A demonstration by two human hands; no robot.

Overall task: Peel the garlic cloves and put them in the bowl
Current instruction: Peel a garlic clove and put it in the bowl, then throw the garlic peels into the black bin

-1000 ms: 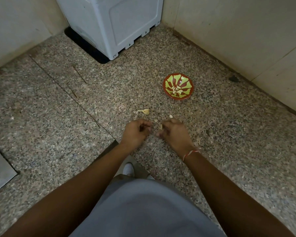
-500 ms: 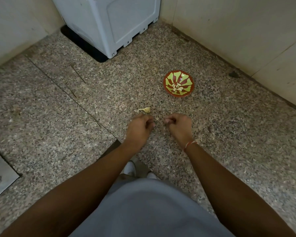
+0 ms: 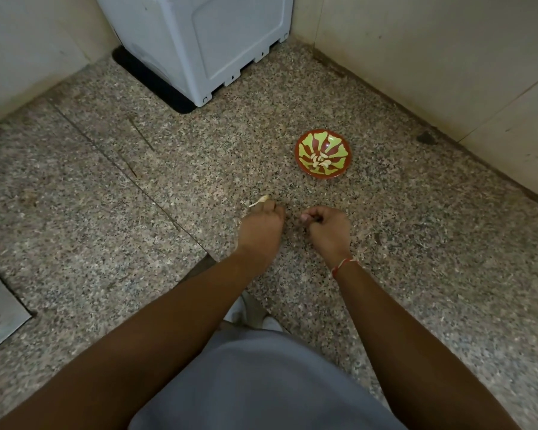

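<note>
Now, from your left to your right:
Plate (image 3: 0,318): a grey metal sheet lies flat on the floor at the far left edge, cut off by the frame.
Floor (image 3: 106,212): speckled stone, with a thin seam running diagonally toward your left arm.
Appliance (image 3: 205,41): a pale grey box stands in the far corner on a dark base.
Clove (image 3: 263,199): one unpeeled piece with a thin stalk lies on the floor, its pale papery skin on, just past your left knuckles and touching or nearly touching them.
Left hand (image 3: 261,229): your fingers are curled under; you cannot tell whether they grip anything.
Right hand (image 3: 328,229): your fingers are curled in with the thumb tip against them, as if pinching; what sits inside is hidden. A red-and-white thread circles the wrist.
Bowl (image 3: 302,144): red with yellow-green streaks, on the floor beyond your right hand, well apart from it.
Peeled cloves (image 3: 320,159): several small, smooth, cream-white pieces heaped at the bowl's bottom.
</note>
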